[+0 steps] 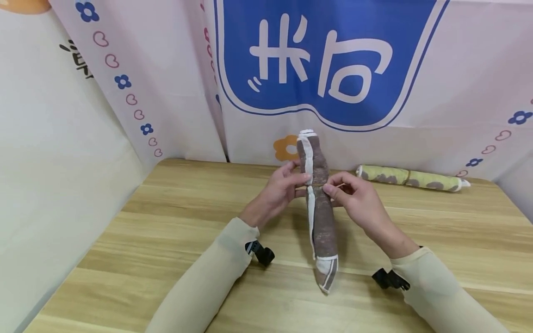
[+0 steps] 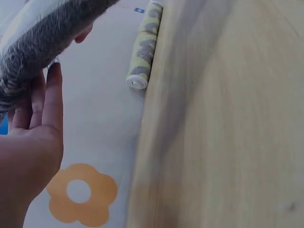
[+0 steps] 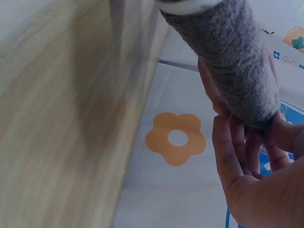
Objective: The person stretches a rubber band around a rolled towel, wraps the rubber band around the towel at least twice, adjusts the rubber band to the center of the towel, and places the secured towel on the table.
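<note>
A rolled brown towel (image 1: 324,231) with white edging is held up over the table, its pointed end toward me. My left hand (image 1: 280,188) grips it around the middle, thumb on the near face and fingers behind. At the same height my right hand (image 1: 361,199) pinches a thin tan rubber band (image 1: 318,185) that crosses the roll. In the left wrist view the towel (image 2: 47,42) lies over the fingers. The right wrist view has the grey-brown roll (image 3: 237,61) narrowing toward the fingers, and the band is hidden there.
Behind and right, a yellow-green rolled towel (image 1: 385,175) with brown patches lies at the table's back edge, a band around its middle. The wooden table (image 1: 166,231) meets a printed cloth backdrop (image 1: 183,115) at the rear and a white side wall (image 1: 54,152) on the left.
</note>
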